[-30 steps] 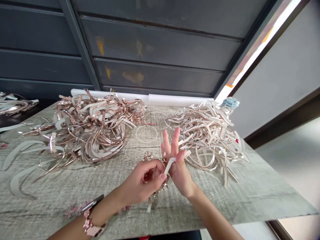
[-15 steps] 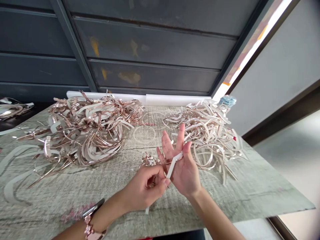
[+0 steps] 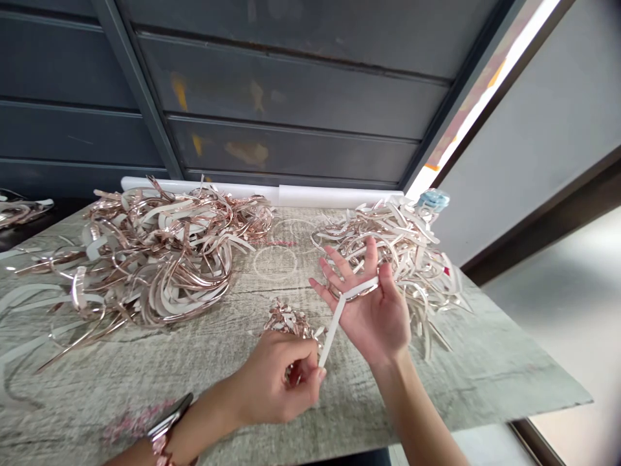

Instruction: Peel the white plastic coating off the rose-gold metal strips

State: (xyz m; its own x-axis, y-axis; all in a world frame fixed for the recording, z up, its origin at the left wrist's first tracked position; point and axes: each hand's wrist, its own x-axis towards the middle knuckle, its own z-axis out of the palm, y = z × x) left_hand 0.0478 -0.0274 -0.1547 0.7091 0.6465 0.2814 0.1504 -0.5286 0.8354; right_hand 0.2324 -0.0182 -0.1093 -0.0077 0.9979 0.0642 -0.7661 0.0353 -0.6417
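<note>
My left hand (image 3: pixel 286 375) is closed in a pinch on the end of a narrow white strip (image 3: pixel 332 333). From there the strip runs up to my right hand (image 3: pixel 371 310) and bends across its palm toward the thumb. A shiny rose-gold edge shows beside it there. My right hand is open, palm up, with its fingers spread. Behind my left hand lies a small heap of short rose-gold and white pieces (image 3: pixel 284 318). Some shiny bits show inside the curled left fingers; whether they are held cannot be made out.
A large tangle of rose-gold and white strips (image 3: pixel 189 252) covers the table's left side. Another pile of strips (image 3: pixel 400 236) lies at the right, near a light-blue object (image 3: pixel 433 200). White rolls (image 3: pixel 339 197) line the back edge of the wood-patterned table (image 3: pixel 509 369), against dark panels (image 3: pixel 291 97).
My right hand has moved right and slightly away from my left hand. A longer stretch of white strip now shows between them. My left hand has shifted slightly down.
</note>
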